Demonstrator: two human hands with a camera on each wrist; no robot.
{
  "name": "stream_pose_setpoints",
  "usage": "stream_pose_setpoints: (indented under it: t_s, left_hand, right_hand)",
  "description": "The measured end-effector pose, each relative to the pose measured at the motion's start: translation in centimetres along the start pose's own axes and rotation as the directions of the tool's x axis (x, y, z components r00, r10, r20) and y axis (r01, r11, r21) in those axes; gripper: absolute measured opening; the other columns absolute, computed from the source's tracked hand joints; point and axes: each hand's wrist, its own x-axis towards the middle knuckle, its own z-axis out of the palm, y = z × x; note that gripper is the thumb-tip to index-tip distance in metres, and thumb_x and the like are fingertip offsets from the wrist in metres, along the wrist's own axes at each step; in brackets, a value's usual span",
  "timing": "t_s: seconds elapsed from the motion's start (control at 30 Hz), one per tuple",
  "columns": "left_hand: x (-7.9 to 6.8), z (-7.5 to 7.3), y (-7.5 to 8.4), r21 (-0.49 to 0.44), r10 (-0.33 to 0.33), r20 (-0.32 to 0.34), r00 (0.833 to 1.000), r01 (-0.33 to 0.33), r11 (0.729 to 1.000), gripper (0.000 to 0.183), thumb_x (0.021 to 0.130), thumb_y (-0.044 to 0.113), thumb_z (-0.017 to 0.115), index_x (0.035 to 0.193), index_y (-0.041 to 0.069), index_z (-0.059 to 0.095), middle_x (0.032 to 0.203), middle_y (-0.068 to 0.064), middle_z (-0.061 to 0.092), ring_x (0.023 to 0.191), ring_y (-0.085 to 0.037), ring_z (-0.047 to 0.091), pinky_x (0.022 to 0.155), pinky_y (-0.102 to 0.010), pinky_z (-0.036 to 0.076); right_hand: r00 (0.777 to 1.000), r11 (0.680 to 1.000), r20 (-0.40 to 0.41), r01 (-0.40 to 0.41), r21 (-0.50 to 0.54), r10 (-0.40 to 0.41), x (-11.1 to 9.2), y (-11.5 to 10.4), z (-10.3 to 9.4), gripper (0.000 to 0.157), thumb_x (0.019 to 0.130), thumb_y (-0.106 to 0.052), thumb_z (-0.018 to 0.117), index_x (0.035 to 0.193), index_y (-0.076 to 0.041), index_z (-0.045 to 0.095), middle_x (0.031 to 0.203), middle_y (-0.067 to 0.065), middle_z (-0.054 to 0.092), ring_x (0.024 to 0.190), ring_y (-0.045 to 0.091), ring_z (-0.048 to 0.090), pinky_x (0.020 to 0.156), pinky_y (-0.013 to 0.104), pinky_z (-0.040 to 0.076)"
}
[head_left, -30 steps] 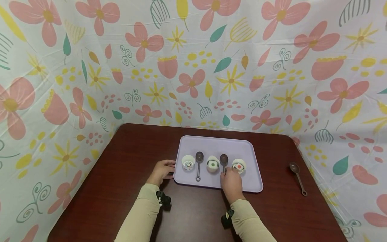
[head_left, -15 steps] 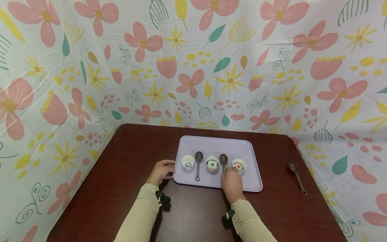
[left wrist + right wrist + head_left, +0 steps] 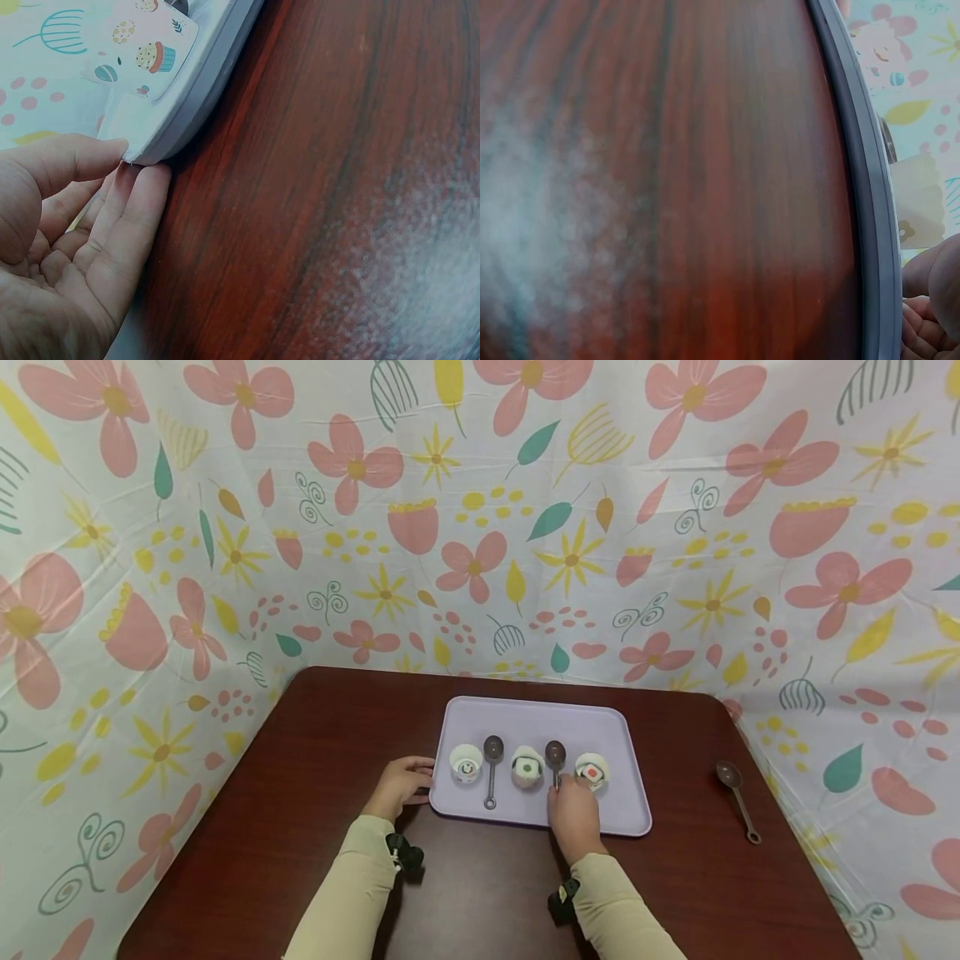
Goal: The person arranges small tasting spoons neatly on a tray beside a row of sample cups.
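My left hand [image 3: 400,785] pinches the left rim of a lilac tray [image 3: 540,714]; in the left wrist view the thumb lies on the rim [image 3: 206,97] with fingers underneath. Across the tray, my right hand [image 3: 576,814] holds the handle of a dark brown spoon [image 3: 555,755], its round bowl pointing away. Another such spoon [image 3: 492,750] lies to the left. Three white paper cups stand in a row: the left cup [image 3: 467,752] has a small face-like pattern inside, the middle cup [image 3: 528,783] a green-centred sushi roll [image 3: 528,767], the right cup [image 3: 604,763] a red-centred one [image 3: 593,772].
A third brown spoon [image 3: 738,797] lies on the dark wooden table [image 3: 337,718], near its right edge. Flower-patterned cloth [image 3: 472,485] hangs behind the table and along both sides. The right wrist view shows mostly tabletop and the tray's outer wall [image 3: 870,187].
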Motion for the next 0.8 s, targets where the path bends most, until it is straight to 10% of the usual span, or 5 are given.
stream_pose_setpoints:
  t_s: [0.8]
  left_hand:
    - [0.1,0.0,-0.2,-0.013,0.003,-0.002,1.000,-0.003,1.000,0.041,0.086,-0.004,0.072,0.127,0.001,0.067,0.108,-0.015,0.068,0.087,-0.023,0.069,0.071,-0.040,0.063]
  right_hand:
    - [0.996,0.999,-0.074,0.046,-0.027,-0.047,-0.1,1.3,-4.1,0.027,0.091,-0.013,0.068,0.106,0.010,0.069,0.095,0.027,0.067,0.086,0.046,0.066,0.075,0.058,0.055]
